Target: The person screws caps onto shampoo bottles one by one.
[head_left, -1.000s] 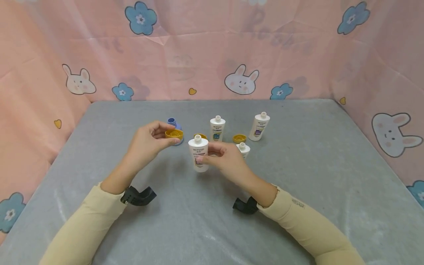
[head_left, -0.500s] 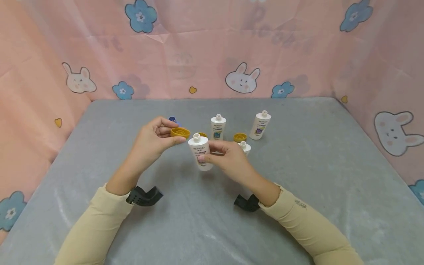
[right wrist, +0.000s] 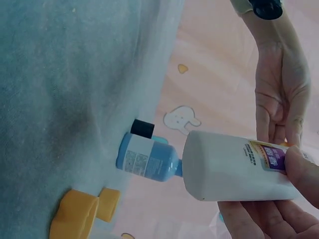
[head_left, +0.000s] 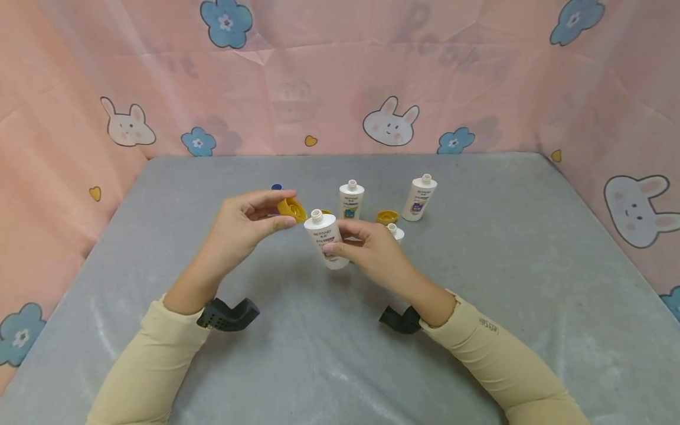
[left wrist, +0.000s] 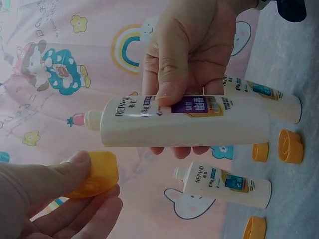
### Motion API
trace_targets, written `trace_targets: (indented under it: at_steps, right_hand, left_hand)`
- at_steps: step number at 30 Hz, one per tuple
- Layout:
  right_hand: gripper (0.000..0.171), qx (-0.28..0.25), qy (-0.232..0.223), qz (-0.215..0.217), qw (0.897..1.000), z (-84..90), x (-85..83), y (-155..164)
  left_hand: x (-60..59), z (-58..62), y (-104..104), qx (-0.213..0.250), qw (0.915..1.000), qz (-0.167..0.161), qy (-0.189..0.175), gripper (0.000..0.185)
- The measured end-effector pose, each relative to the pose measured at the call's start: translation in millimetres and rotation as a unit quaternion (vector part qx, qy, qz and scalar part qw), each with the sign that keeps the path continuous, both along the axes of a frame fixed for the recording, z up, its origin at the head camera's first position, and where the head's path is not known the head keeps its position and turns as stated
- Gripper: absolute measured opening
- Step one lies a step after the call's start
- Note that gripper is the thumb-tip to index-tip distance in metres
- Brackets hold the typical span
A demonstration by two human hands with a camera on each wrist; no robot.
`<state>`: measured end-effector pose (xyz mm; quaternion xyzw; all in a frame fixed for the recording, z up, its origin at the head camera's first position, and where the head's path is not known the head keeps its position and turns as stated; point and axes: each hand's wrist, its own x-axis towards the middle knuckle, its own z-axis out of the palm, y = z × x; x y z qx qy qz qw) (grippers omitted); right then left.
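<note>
Two hands are seen at the center of the head frame. A white bottle point(head_left: 329, 242) is gripped around its body by the right hand point(head_left: 372, 248), thumb curled across the label, held off the grey table point(head_left: 510, 254) with its uncapped neck tipped toward the left. A yellow cap point(head_left: 291, 208) is pinched between thumb and fingers of the left hand point(head_left: 239, 227), just to the left of that neck, not touching it.

Just behind, two more open white bottles point(head_left: 350, 199) point(head_left: 419, 197) are stood upright, with a loose yellow cap point(head_left: 386, 216) between them. Another bottle top point(head_left: 392, 228) is mostly hidden behind the right hand, and a blue bottle point(right wrist: 147, 158) only gets seen properly in the right wrist view, lower left.
</note>
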<state>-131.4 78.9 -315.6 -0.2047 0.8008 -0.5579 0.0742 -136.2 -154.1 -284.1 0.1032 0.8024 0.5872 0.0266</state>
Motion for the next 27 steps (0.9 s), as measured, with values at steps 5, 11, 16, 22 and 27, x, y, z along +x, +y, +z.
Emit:
trace_targets:
  at_steps: [5,11,16,22,27]
  right_hand:
    - [0.035,0.015,-0.014,0.005,1.000,-0.3,-0.2,-0.8]
    - [0.035,0.024,-0.004,0.009,1.000,-1.1,0.1,-0.4]
    - [0.037,0.029,0.007,0.009,1.000,0.5,1.5,1.2]
    - [0.036,0.029,0.017,0.024,0.999,2.4,2.8,1.7]
    - [0.035,0.049,0.017,0.040,0.998,3.2,2.0,2.2]
  left_hand:
    - [2.3,2.6,-0.7,0.019,0.9998,0.003,0.005,0.039]
    - [3.6,4.3,-1.9,0.026,0.9995,0.013,0.016,0.033]
    - [3.9,5.7,-3.1,0.009,0.9998,0.006,0.018,0.038]
    - [5.7,6.1,-3.5,0.000,0.9997,-0.014,0.020,0.037]
    - [7.7,8.1,-2.6,-0.007,0.9996,-0.012,0.022,0.031]
